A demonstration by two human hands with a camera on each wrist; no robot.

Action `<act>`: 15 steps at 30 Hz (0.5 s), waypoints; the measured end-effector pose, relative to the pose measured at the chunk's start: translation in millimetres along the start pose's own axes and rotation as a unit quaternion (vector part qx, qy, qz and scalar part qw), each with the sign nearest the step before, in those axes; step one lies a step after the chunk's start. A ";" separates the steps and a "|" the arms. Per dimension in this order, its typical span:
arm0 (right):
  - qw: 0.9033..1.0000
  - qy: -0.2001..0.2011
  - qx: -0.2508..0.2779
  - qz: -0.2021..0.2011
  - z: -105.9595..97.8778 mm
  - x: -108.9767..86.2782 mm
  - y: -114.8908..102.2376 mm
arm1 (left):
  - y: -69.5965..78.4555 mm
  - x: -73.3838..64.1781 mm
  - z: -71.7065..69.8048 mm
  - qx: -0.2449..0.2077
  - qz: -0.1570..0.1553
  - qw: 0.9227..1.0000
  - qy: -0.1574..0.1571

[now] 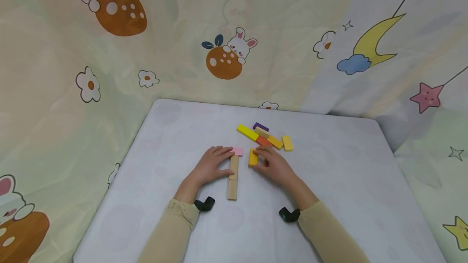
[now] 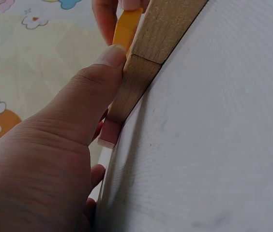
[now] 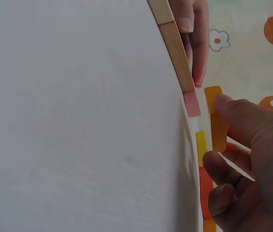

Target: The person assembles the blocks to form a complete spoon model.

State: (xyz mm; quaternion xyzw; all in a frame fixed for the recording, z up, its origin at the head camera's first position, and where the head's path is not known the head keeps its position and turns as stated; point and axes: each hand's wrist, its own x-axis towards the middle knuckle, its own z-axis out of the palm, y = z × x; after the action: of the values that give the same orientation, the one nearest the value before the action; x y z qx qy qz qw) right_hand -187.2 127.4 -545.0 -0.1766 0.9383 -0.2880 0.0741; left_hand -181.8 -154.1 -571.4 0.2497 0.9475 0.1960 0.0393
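Two plain wooden blocks (image 1: 233, 182), pink block (image 1: 238, 152) at far end | our left hand (image 1: 212, 166), fingers loose, touches them | our right hand (image 1: 275, 166) pinches yellow-orange block (image 1: 252, 158) nearby | a bump could skew the row

On the counter (image 1: 329, 173), two blocks lie end to end just right of the left hand (image 1: 213, 166): the farther block (image 1: 234, 167) beside its thumb, the nearer block (image 1: 232, 190) running on toward the person. Across the far end of this line lies the end block (image 1: 238, 151), at the left hand's fingertips. At the left side of the right hand (image 1: 275, 167), between its thumb and fingers, is the held block (image 1: 252, 158), right of the line and apart from it. Beyond the right hand lies a group of five blocks (image 1: 262, 132), spreading toward its left. A lone block (image 1: 287, 143) lies beyond it too, just right of the group. Behind the counter, past both hands, is a cloth (image 1: 285, 52).
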 end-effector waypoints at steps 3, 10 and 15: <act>1.000 -0.002 0.000 -0.012 1.4 -10.4 -7.4 | 0.2 0.4 -0.1 0.000 -0.002 1.000 -0.002; 0.998 -0.016 0.005 -0.056 9.6 -39.2 -27.9 | 0.5 0.2 -0.3 -0.003 0.000 1.000 0.003; 0.995 -0.025 0.001 -0.100 18.5 -57.8 -40.2 | 0.3 0.0 -0.1 0.001 -0.001 1.000 0.003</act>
State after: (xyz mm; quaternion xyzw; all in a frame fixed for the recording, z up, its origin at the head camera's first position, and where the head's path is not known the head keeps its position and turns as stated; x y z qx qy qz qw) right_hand -117.6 108.6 -535.3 -0.2764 0.9134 -0.2907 0.0692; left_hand -181.7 -153.9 -571.3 0.2486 0.9479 0.1958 0.0364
